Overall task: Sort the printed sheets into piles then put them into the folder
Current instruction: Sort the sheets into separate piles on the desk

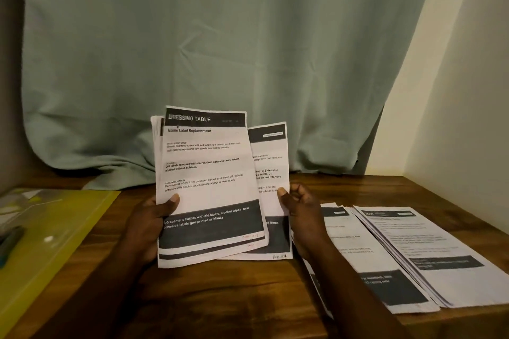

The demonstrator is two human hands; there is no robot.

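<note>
The person holds a stack (206,173) of printed sheets up over the middle of the table, tilted so the words can be read. The left hand (150,226) grips the stack low on its left side, thumb in front. One loose sheet (271,162) sticks out to the right from behind the stack. The right hand (300,215) pinches that sheet at its right edge, thumb on the front. So both hands are closed on paper.

I think the step now is to pull this one sheet away and lay it on the pile where it belongs. To do it well, read the dark heading at its top first and match it to a pile. Keep the left grip firm so the stack does not fan out. Slide the sheet sideways so its corner does not catch.

Behind it all hangs a big green curtain (220,36), bunched up on the far side of the table. A pale wall (454,91) stands at the right. The brown wooden table (220,297) is below.

A yellow folder (55,228) lies flat at the left, well apart from the hands. Something dark sits on or in it; I cannot tell what.

At the right lie the left pile (358,256) and the right pile (429,250), which overlaps its edge. The right arm hides part of the left pile and could nudge it. The light is dim, so small print is hard to read.
</note>
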